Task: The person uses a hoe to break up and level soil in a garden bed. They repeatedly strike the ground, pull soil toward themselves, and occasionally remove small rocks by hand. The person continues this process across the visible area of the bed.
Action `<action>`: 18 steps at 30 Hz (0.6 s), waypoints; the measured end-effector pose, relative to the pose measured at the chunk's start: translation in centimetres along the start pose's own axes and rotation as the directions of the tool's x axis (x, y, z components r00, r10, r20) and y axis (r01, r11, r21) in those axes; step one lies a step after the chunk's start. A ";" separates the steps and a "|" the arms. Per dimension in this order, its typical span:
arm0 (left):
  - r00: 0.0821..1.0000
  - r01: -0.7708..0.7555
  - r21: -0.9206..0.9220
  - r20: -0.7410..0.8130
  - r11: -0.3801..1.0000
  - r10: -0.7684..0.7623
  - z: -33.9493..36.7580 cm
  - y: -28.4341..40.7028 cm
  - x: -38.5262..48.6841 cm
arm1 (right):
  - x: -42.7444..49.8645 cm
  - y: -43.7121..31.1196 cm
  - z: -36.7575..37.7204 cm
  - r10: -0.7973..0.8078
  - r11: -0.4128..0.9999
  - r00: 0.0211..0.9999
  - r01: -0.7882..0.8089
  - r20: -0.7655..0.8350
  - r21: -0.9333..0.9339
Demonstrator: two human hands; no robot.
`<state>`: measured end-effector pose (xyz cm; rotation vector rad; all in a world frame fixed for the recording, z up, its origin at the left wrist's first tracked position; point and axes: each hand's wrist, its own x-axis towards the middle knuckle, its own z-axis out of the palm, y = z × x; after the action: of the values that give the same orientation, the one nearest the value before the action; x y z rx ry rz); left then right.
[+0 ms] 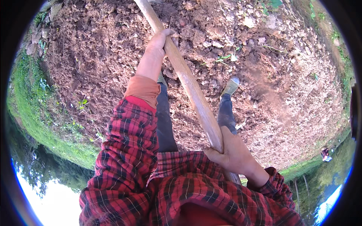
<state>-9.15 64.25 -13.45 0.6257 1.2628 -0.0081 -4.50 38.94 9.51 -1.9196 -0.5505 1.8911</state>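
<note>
A long wooden tool handle (192,87) slants from the top of the view down to my waist. My left hand (158,42) is closed around its upper part, out over the soil. Nearer my body, my right hand (233,152) grips the lower part, with the thumb along the wood. The handle's butt (233,178) pokes out below that hand, beside my plaid shirt. The tool's working end is cut off by the top edge of the view, so its kind cannot be told. Broken reddish-brown soil (99,50) lies under and around the handle.
My shoe (230,86) stands on the clods to the right; the other is mostly hidden behind my left arm. Green leaves (226,58) and pale stones (249,22) lie ahead. A grassy bank (31,96) borders the left. Far right, a distant person (325,154) is visible.
</note>
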 end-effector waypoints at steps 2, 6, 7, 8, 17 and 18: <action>0.999 0.021 0.028 -0.025 0.999 -0.020 -0.8 -1.0 1.8 | 2.0 1.0 0.9 0.075 0.971 0.996 -0.086 0.056 0.222; 1.000 0.026 -0.022 0.015 0.999 -0.026 -2.5 -4.0 4.1 | 6.9 5.8 4.4 0.171 0.755 0.962 -0.266 0.211 0.599; 0.999 0.039 -0.034 -0.024 0.999 -0.040 -2.8 -4.7 4.1 | 8.0 7.0 5.6 0.153 0.706 0.961 -0.270 0.231 0.654; 0.999 0.028 -0.059 -0.018 0.998 -0.029 -3.1 -5.3 3.7 | 8.3 8.2 7.0 0.166 0.723 0.966 -0.255 0.198 0.642; 0.992 -0.028 -0.168 -0.123 0.985 0.008 -0.3 -12.8 -8.6 | -2.8 15.7 9.9 0.198 0.890 0.977 -0.214 0.080 0.402; 0.974 0.024 -0.172 -0.217 0.985 -0.062 0.8 -13.6 -11.2 | -5.2 16.7 9.4 0.146 0.927 0.988 -0.153 0.044 0.344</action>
<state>-16.70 48.90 -9.33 0.4613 1.4763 0.1352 -13.85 22.03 4.87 -1.7531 -0.0642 1.9452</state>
